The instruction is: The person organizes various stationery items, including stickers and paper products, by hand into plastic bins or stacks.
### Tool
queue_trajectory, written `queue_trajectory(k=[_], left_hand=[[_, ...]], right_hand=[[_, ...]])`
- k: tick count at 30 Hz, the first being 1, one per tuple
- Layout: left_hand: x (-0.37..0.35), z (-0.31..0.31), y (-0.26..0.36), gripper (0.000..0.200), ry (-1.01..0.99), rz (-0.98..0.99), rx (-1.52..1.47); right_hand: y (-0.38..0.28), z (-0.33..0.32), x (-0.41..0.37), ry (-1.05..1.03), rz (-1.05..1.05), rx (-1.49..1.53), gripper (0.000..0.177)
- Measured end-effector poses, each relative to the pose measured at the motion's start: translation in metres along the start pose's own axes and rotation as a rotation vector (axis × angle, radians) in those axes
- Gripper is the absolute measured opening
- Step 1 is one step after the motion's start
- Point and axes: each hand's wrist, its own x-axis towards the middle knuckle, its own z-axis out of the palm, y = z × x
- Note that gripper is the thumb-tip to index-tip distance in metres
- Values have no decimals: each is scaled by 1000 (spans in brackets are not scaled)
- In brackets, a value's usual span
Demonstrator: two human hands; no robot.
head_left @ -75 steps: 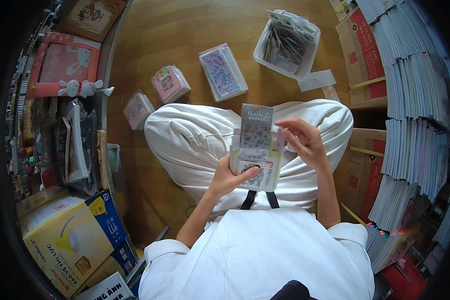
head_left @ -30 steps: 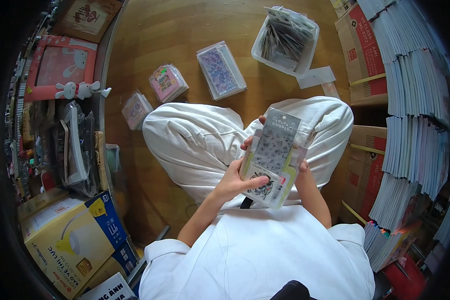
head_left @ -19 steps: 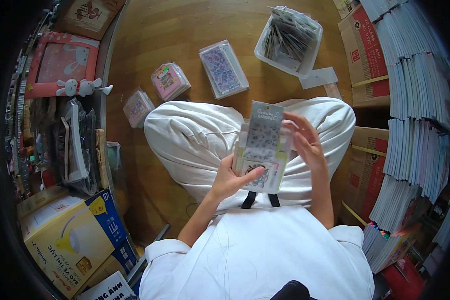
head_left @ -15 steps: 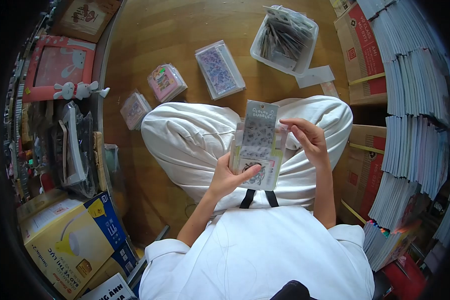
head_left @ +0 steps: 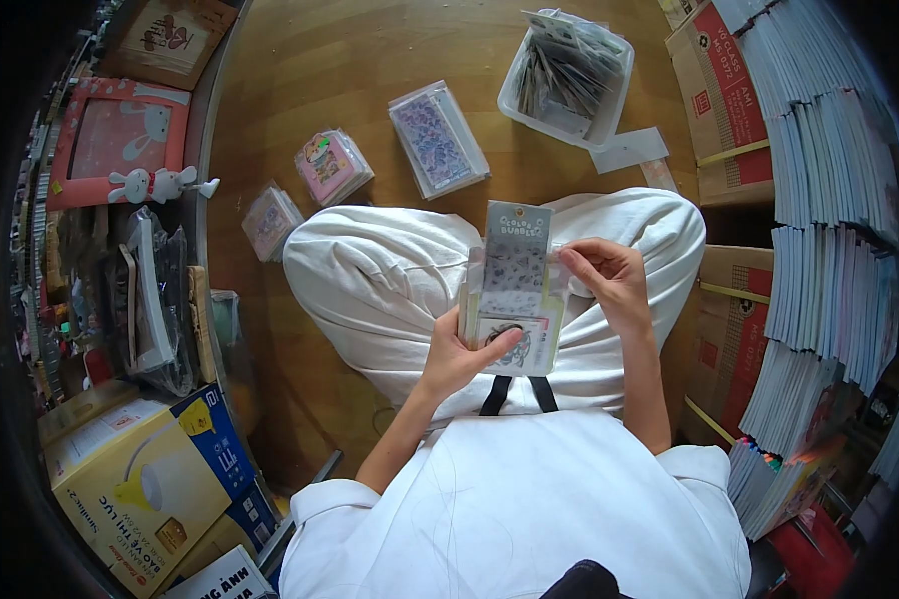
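My left hand [head_left: 457, 357] grips a small stack of sticker packs [head_left: 543, 351] over my lap, the thumb pressed across the front. A grey sticker sheet [head_left: 516, 245] with bubble-style lettering at its top lies on the stack and juts out beyond its far end. Below it, a smaller pack with a black line drawing shows beside my left thumb. My right hand [head_left: 612, 280] pinches the right edge of a clear plastic sleeve [head_left: 559, 272] around the sheet, thumb and index finger together. How far the sheet sits inside the sleeve is hard to see.
On the wooden floor ahead stand three piles of sticker packs [head_left: 438, 140] and a white plastic bin [head_left: 609, 125] full of packs. A white card [head_left: 629, 152] lies beside the bin. Notebook stacks [head_left: 819, 160] and cartons [head_left: 724, 110] line the right; boxes [head_left: 140, 489] and frames line the left.
My right hand has shifted slightly left, still pinching the sleeve's edge. The sticker sheet and stack have moved a little to the left.
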Motion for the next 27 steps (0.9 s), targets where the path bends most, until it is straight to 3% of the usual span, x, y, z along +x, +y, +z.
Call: queue_trajectory(k=[10,16,19,21,25,27], left_hand=[[2,0,1,35,14,-19,-72],[2,-2,-7,38,14,-40,-92],[3,1,-7,38,30,-27,-100],[5,1,-8,36,37,-53,-126],[7,2,-12,33,104,-45,-191],[10,4,-12,33,174,-16,-177]], right_hand=[[2,6,4,10,-31,-10,23],[1,6,2,-121,152,304,33],[12,4,-3,-107,141,71,36],[12,5,-3,-103,185,88,38],[25,18,-8,-73,248,429,43],[48,21,-14,-155,231,223,43]])
